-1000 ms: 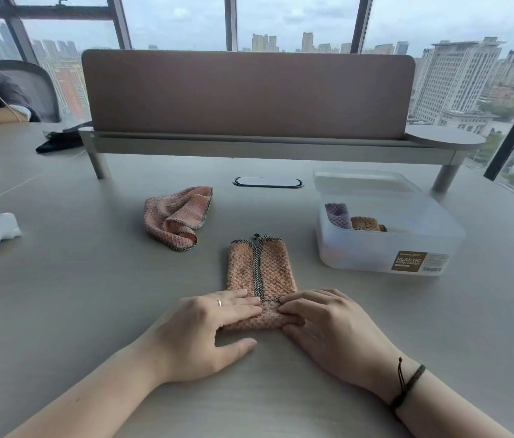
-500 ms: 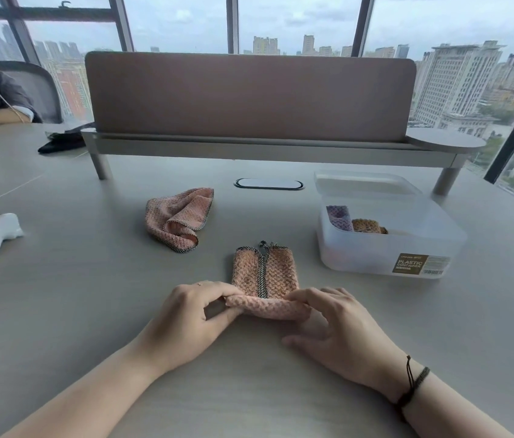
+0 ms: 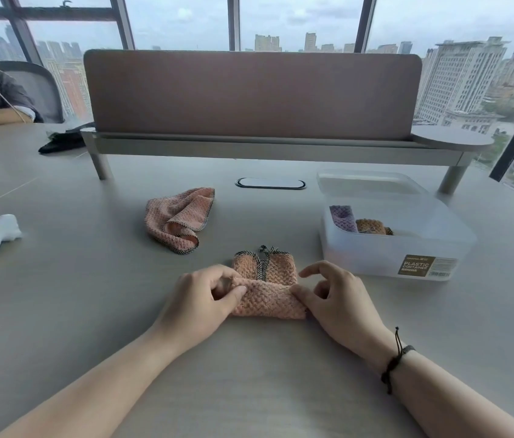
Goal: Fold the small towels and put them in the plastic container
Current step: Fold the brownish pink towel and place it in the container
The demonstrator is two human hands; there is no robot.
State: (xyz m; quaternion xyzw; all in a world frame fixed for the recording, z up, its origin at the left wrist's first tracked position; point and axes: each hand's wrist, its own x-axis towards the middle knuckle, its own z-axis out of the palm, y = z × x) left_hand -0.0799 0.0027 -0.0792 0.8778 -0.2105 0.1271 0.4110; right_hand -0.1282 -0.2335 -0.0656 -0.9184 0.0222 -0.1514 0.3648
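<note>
The left hand [image 3: 202,295] and the right hand [image 3: 337,298] each pinched one end of the pink towel [image 3: 266,287], which lay on the table [image 3: 91,295] close in front of the person. Its near edge was lifted and curled over toward the far side. To do this fold well, both hands would probably need to move together, so the near edge lands straight on the far edge, then press it flat. The plastic container [image 3: 407,257] sat just to the right, with two folded towels [image 3: 359,221] inside and room left. A crumpled pink towel [image 3: 179,216] waited farther off on the left, not yet folded
</note>
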